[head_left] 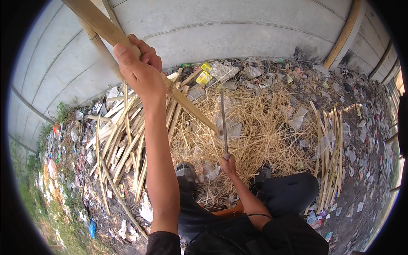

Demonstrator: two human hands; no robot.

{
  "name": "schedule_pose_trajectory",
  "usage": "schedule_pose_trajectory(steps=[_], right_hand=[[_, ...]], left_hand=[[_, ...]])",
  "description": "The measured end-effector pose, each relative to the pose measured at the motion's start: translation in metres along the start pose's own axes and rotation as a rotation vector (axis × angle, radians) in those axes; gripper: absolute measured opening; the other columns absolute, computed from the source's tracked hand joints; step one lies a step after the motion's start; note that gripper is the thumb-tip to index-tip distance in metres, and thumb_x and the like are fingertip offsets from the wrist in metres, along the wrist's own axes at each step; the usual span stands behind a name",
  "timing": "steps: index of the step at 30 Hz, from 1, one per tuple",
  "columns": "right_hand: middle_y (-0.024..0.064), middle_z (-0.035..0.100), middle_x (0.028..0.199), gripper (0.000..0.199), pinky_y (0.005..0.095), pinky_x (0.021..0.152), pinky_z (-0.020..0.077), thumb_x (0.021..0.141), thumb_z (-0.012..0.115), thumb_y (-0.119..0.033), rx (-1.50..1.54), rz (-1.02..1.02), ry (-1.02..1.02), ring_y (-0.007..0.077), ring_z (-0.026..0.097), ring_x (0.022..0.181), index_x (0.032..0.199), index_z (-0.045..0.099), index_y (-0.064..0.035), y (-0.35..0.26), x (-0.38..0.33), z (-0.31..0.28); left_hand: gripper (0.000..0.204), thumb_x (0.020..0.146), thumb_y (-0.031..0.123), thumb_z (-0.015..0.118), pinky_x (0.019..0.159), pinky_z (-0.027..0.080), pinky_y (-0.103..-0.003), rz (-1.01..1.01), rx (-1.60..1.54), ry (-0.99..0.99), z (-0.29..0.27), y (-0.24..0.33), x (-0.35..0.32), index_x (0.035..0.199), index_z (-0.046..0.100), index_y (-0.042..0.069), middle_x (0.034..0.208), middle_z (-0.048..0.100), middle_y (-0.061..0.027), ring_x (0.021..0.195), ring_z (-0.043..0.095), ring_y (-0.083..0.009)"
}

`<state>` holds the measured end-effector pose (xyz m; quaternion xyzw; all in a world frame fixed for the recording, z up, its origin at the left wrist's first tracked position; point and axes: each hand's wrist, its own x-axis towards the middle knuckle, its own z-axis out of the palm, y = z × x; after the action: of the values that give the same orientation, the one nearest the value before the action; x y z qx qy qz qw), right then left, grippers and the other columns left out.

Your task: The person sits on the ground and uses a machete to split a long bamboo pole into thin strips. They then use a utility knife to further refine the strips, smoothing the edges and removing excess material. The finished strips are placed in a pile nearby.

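My left hand (143, 70) is raised at the upper left, its fingers wrapped round a long bamboo strip (192, 108). The strip slants from the top left corner down to the middle, where its lower end comes close to a long, narrow blade. Low in the middle, my right hand (228, 164) is closed round the grip of this machete (224, 121), whose blade points away from me, nearly upright in view. Whether blade and strip touch, I cannot tell. Beneath both lies a heap of thin bamboo shavings (272, 131).
A pile of split bamboo strips (123, 140) lies left, a smaller bundle (330, 157) right. A concrete panel wall (238, 38) with bamboo poles closes the far side. A grey stone block (224, 71) and yellow packets (204, 77) lie before it. Litter covers the ground around my legs.
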<state>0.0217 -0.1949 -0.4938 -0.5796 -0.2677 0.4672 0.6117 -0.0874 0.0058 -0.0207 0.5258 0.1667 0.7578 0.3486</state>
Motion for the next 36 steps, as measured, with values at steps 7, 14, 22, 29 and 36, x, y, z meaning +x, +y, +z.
schedule_pose_trajectory(steps=[7,14,22,29,36], right_hand=[[0.0023,0.044,0.053,0.029,0.0360,0.041,0.0356,0.088,0.064,-0.006,-0.175,0.641,0.228,0.0146,0.044,0.041,0.065,0.046,-0.0080,0.029,-0.004,-0.002],[0.0044,0.049,0.054,0.025,0.0340,0.042,0.0372,0.087,0.065,-0.007,0.019,0.163,0.141,0.0149,0.047,0.042,0.067,0.050,-0.0055,0.010,0.003,0.001],[0.0022,0.046,0.054,0.028,0.0359,0.042,0.0354,0.087,0.065,-0.006,-0.245,0.605,0.185,0.0133,0.044,0.042,0.066,0.046,-0.0080,0.034,-0.010,0.000],[0.0020,0.046,0.055,0.030,0.0382,0.042,0.0349,0.085,0.065,-0.006,0.118,0.142,0.166,0.0148,0.044,0.042,0.063,0.045,-0.0085,0.033,-0.010,0.008],[0.0008,0.045,0.055,0.031,0.0377,0.041,0.0342,0.086,0.063,-0.005,-0.169,0.429,0.254,0.0137,0.044,0.043,0.063,0.043,-0.0100,0.049,-0.005,0.002]], left_hand=[[0.064,0.109,0.065,0.030,0.045,0.021,-0.025,-0.009,0.004,-0.005,-0.002,0.000,0.001,0.107,0.050,0.004,0.066,0.034,0.0036,0.050,0.027,-0.0054],[0.059,0.111,0.060,0.032,0.045,0.022,-0.022,0.008,-0.002,0.042,0.005,0.001,0.000,0.106,0.052,0.005,0.065,0.037,0.0043,0.049,0.028,-0.0043],[0.053,0.113,0.053,0.032,0.049,0.026,-0.021,0.055,0.133,0.119,0.019,0.000,-0.002,0.099,0.052,0.006,0.067,0.040,0.0040,0.055,0.033,-0.0037],[0.053,0.113,0.054,0.030,0.049,0.028,-0.023,0.161,0.306,0.134,0.013,-0.007,0.003,0.102,0.051,0.006,0.068,0.041,0.0029,0.054,0.035,-0.0049],[0.051,0.114,0.046,0.033,0.055,0.032,-0.026,0.165,0.316,0.157,0.025,-0.003,-0.001,0.093,0.051,0.004,0.070,0.042,0.0006,0.060,0.037,-0.0090]])
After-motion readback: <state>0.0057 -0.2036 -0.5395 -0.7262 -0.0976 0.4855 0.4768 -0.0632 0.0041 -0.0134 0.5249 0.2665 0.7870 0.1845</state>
